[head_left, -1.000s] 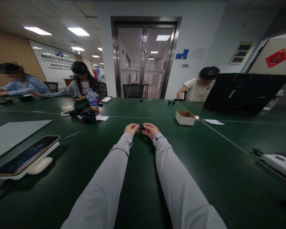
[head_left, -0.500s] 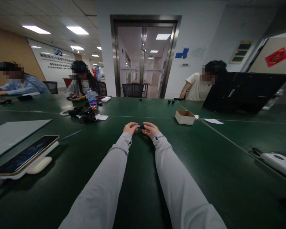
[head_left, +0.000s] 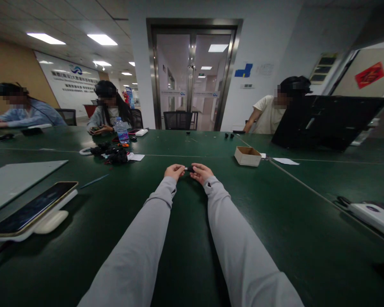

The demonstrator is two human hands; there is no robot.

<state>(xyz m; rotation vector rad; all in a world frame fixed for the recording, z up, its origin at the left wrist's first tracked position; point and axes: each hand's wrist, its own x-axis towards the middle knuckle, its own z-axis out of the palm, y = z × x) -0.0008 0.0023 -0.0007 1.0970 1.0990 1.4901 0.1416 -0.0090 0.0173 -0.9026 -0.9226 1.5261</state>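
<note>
Both my arms reach forward over the dark green table (head_left: pixel 182 238), with the hands close together. My left hand (head_left: pixel 174 171) is closed, its fingertips pinching the light, metallic-looking end of a small black piece (head_left: pixel 190 169). On the other side, my right hand (head_left: pixel 201 173) pinches the dark end of it between thumb and fingers. The piece lies level between the two hands, just above the table. It is too small, and too covered by fingers, to tell its kind or whether it is one part or two.
A phone (head_left: pixel 35 209) rests on a white stand at the left, near a grey board (head_left: pixel 16 181) and a thin blue tool (head_left: pixel 95 181). Farther off are a bottle (head_left: pixel 122 133), black parts (head_left: pixel 115 154), a small box (head_left: pixel 248 157) and a monitor (head_left: pixel 326 121). Three people sit around.
My hands keep their pinch on the small black piece, and a little more of its light end seems to show. The view has shifted slightly. The person at right has leaned toward the monitor.
</note>
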